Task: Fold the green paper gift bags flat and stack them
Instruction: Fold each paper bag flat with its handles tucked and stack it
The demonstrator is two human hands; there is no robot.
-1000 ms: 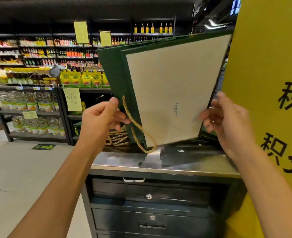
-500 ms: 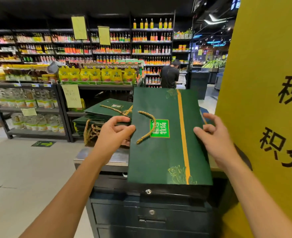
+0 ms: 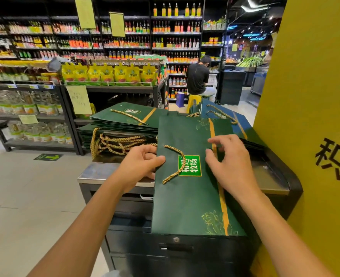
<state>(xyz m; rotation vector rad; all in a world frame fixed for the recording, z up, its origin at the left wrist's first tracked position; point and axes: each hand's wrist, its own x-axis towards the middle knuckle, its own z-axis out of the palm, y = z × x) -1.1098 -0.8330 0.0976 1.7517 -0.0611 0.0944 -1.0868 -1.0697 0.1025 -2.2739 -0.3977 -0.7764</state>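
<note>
Green gift bag (image 3: pixel 187 196) lies folded flat, face up, on the steel counter top (image 3: pixel 97 172). Its near end overhangs the front edge, above the drawers (image 3: pixel 175 246). The face shows 1 gold stripe (image 3: pixel 223 200) running lengthwise, a bright green label (image 3: pixel 189 165) w/ white characters, & gold line-art flowers at the near & far ends. 1 gold rope handle (image 3: pixel 175 162) loops across the face, left of the label.

Left hand (image 3: pixel 141 166) pinches the bag's left edge, thumb on top, fingers tucked under. Right hand (image 3: pixel 231 162) is over the bag's right half, fingers spread & loosely bent, gripping nothing. Its tips are at the stripe; can't tell if they touch the paper.

Behind-left, just beside the bag, is a stack of flat green bags (image 3: pixel 123 118) w/ rope handles hanging off its near side. Behind-right is a 2nd pile of bags (image 3: pixel 235 124). A yellow sign (image 3: pixel 315 116) w/ black characters stands at the right. Bkgd: shelves of bottles (image 3: pixel 125 41), a row of yellow pouches (image 3: pixel 107 73), & a person in black (image 3: pixel 198 76) seated, back turned.
</note>
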